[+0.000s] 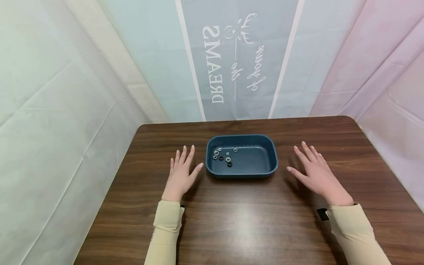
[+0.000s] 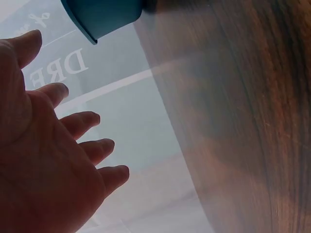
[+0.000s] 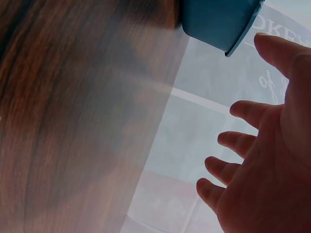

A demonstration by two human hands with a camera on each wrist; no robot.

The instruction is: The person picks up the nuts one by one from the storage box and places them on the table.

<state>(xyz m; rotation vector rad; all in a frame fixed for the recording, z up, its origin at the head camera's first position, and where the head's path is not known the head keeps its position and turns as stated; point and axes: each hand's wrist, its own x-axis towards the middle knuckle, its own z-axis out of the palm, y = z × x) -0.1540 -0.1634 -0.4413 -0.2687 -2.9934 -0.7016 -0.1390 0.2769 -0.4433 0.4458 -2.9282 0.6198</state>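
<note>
A dark blue rectangular tray (image 1: pixel 251 171) stands on the wooden table, with several small metal nuts (image 1: pixel 216 152) and a few black nuts (image 1: pixel 221 158) lying mostly in its left part. To its left, my left hand (image 1: pixel 180 176) hovers over the table with fingers spread, holding nothing. My right hand (image 1: pixel 316 176) is on the other side, also spread and apart from the tray. In the left wrist view the tray's corner (image 2: pixel 107 19) shows above the thumb. The right wrist view has another corner of the tray (image 3: pixel 216 24) at the top, beyond the right thumb.
The brown table (image 1: pixel 232 221) reaches back to a hanging cloth (image 1: pixel 238 106) with mirrored white lettering. Pale cloth walls (image 1: pixel 66 147) rise at the left and right sides. A dark band (image 1: pixel 322 214) shows at the right sleeve's cuff.
</note>
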